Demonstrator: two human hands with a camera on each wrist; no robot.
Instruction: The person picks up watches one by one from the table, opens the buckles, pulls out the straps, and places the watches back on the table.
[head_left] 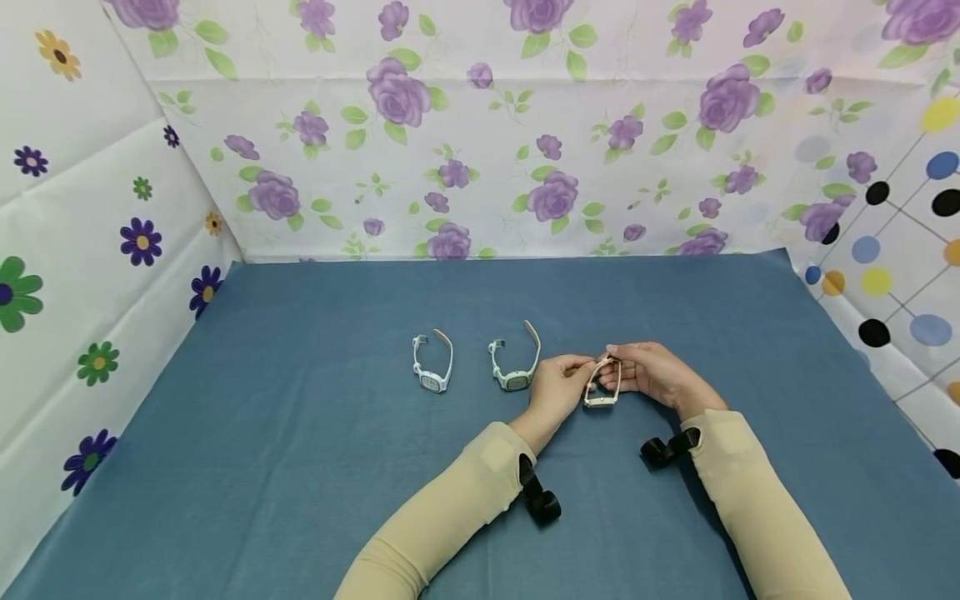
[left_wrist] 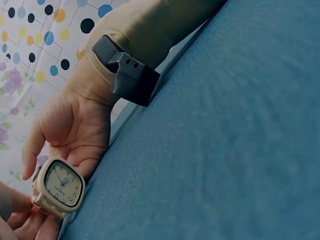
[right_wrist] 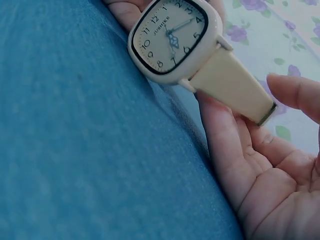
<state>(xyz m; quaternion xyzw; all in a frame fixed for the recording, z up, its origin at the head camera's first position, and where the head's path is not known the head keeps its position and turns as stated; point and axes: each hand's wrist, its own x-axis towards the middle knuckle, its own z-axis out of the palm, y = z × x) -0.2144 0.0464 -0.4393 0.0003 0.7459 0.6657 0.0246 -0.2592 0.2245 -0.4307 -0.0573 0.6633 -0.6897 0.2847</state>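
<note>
A cream wristwatch (head_left: 600, 402) with a squarish case stands between the two hands, its dial toward the person and its strap rising behind in a loop. At the upper left of the strap, the left hand (head_left: 557, 388) pinches with thumb and fingertips. The right hand (head_left: 660, 373) has its fingers curled at the strap's other side. In the right wrist view the cream strap (right_wrist: 232, 85) lies against the right fingers (right_wrist: 225, 135), with the thumb a little apart. The left wrist view shows the watch dial (left_wrist: 64, 184) before the right palm (left_wrist: 82, 122).
To the left on the blue cloth (head_left: 300, 467) lie two more wristwatches, a white one (head_left: 432, 381) and a pale green one (head_left: 516, 380), both with straps unfastened. Black wrist cameras (head_left: 542, 504) hang below the sleeves. Floral sheets (head_left: 465, 167) stand behind the table.
</note>
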